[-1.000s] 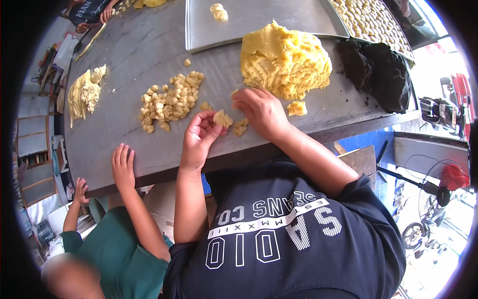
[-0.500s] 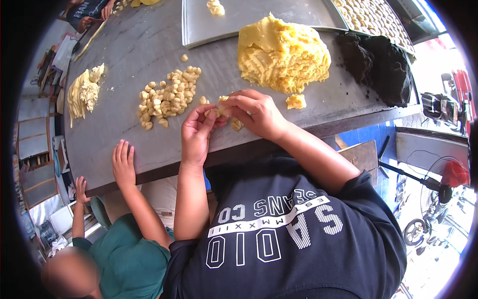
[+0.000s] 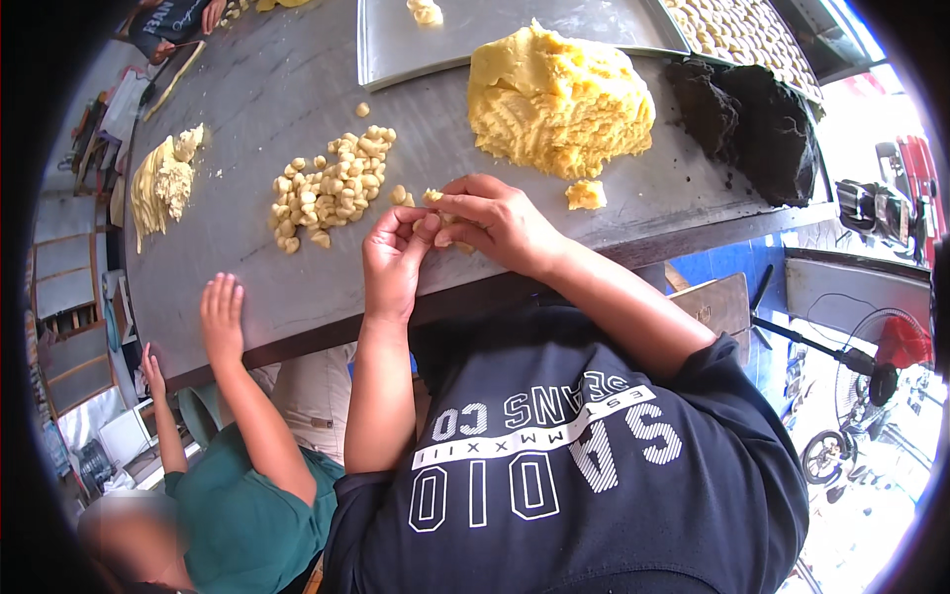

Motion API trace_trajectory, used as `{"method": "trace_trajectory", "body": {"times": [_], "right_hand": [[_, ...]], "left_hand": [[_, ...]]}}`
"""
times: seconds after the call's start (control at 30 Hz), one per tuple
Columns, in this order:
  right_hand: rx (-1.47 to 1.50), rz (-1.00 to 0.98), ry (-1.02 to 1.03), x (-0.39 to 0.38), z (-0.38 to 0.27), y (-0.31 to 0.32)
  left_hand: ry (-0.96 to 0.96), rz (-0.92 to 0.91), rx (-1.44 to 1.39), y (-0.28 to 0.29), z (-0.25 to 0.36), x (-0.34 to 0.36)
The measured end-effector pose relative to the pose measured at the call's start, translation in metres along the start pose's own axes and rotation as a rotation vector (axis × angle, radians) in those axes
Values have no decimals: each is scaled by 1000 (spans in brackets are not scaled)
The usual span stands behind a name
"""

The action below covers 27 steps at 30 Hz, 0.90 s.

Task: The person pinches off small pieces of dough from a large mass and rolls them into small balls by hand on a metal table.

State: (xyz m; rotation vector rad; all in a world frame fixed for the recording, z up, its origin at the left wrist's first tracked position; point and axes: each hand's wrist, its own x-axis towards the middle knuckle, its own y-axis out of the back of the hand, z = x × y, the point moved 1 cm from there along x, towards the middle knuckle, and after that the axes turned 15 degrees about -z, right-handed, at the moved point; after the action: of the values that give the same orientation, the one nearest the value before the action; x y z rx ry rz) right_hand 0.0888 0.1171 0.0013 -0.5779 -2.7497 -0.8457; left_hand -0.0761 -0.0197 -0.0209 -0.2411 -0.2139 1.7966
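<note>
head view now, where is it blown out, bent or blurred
Head view: daylight washes out the ground around the motorbike wheel at right; head view: fisheye bows the left edge of the grey table and blackens the corners; head view: a blurred patch covers the head of the person in green; head view: the yellow dough mound shows clear texture

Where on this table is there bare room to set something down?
Bare tabletop lies between the stringy dough and the dough-ball pile, and between that pile and the near edge, right of a green-sleeved person's hand. The tray has room beside its pale lump. Crowded: around the left hand and right hand, and between the yellow dough and dark mass.
</note>
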Motion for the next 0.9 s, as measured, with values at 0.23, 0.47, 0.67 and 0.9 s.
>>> {"method": "trace_trajectory", "body": {"times": [0.23, 0.47, 0.67, 0.9], "right_hand": [[-327, -73, 16, -2, 5, -1], [-370, 65, -110, 3, 1, 2], [-547, 197, -78, 10, -5, 14], [-569, 112, -90, -3, 7, 19]], "left_hand": [[40, 21, 51, -6, 4, 0], [86, -30, 115, 3, 8, -13], [-1, -76, 840, -32, 35, -19], [-178, -5, 1207, -35, 18, -18]]}}
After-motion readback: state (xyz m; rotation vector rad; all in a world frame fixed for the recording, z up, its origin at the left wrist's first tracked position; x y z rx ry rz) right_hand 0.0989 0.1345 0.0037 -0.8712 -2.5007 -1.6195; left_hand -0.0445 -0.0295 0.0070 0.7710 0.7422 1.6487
